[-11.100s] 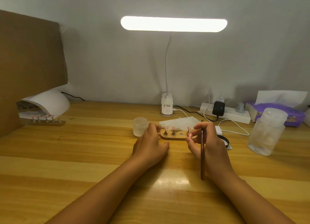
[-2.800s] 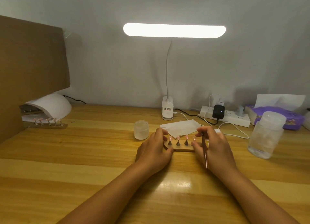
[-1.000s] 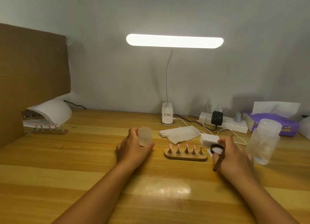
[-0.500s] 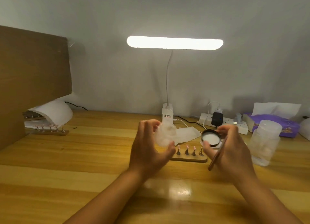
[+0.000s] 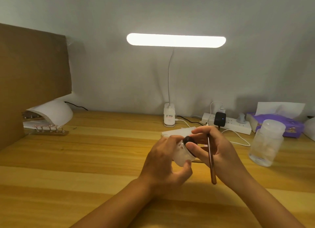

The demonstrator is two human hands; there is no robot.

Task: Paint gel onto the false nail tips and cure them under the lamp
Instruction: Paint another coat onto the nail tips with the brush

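Your left hand (image 5: 163, 164) is wrapped around the frosted gel jar (image 5: 183, 157), fingers curled under and behind it. The jar is held off the counter (image 5: 102, 159) and tipped so that its mouth faces up and toward your right hand (image 5: 219, 152). That hand is just right of the jar, thumb and fingertips pinching the black lid (image 5: 187, 139), which sits against the mouth. The same hand has the brush (image 5: 211, 164) tucked along its palm, long axis running from the jar's side back toward you, bristle end hidden. So any twist turns about the jar's tilted axis, and the right hand does the turning; I can't tell whether the lid is going on or coming off. The nail tips you would paint are hidden behind your hands. Far left of the jar, a rack of nail tips (image 5: 51, 131) sits at the white curing lamp (image 5: 52, 111). Behind the jar are folded tissue (image 5: 177, 131) and the lit desk lamp (image 5: 175, 40). Right of it stands a clear bottle (image 5: 267, 145).
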